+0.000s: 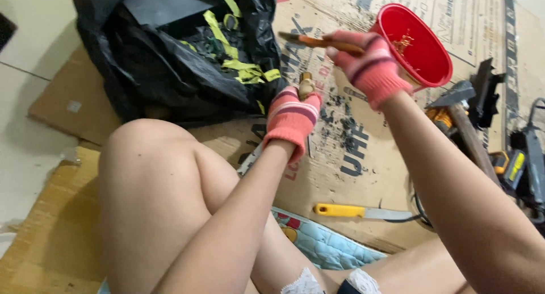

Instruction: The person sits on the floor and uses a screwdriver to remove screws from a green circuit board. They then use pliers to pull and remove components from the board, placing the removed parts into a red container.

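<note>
Two gloved hands are at work above a sheet of cardboard (pixel 363 186) spread on the floor, the person sitting with knees drawn up. Nearest, a yellow-handled knife (pixel 363 212) lies flat on the cardboard with its blade bare, just beside the right leg; a shift of that leg could bring skin against the edge.

Farther in, the left hand (pixel 292 119) is closed in a fist around a short brass-coloured piece (pixel 306 85), which stands upright out of the top of the glove. The right hand (pixel 372 67) is raised above and to the right of it, fingers wrapped around the wooden handle of a thin tool (pixel 321 42) that points left. I judge the main danger to lie here: if the tool comes down off line, it would land on the left knuckles, and the knitted gloves would soften little. Dark crumbs (pixel 340 121) scattered on the cardboard below could let things slide.

A red plastic bowl (pixel 417 44) sits tilted just behind the right hand; a backswing might tip it. Far left slumps a black bag (pixel 170 61), and a hammer (pixel 462 121) rests at the right.
</note>
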